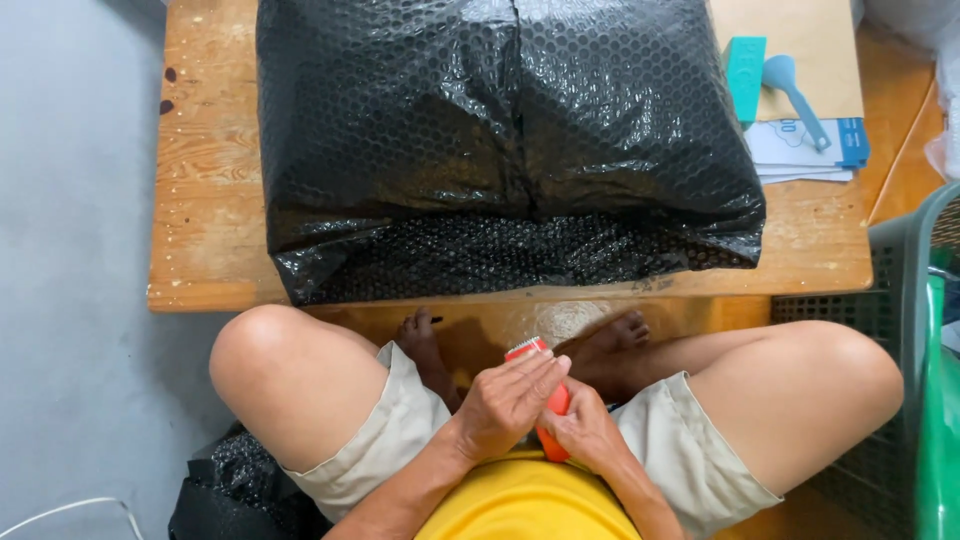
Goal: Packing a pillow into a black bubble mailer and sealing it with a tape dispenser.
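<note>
I sit at a low wooden table (210, 170) with my knees spread under its front edge. Both hands meet over my lap on an orange tape dispenser (553, 402) with a toothed cutting edge at its top. My left hand (505, 400) lies over its upper part with fingers extended across it. My right hand (585, 432) grips its lower body from the right. A large parcel wrapped in black bubble wrap (500, 140) fills most of the table beyond my hands, untouched.
At the table's back right lie a teal box (745, 72), a light blue scoop-shaped tool (790, 90), a brown envelope (815, 50) and white papers (800, 150). A green plastic basket (915, 330) stands at right. Black bubble wrap (235, 480) lies by my left thigh.
</note>
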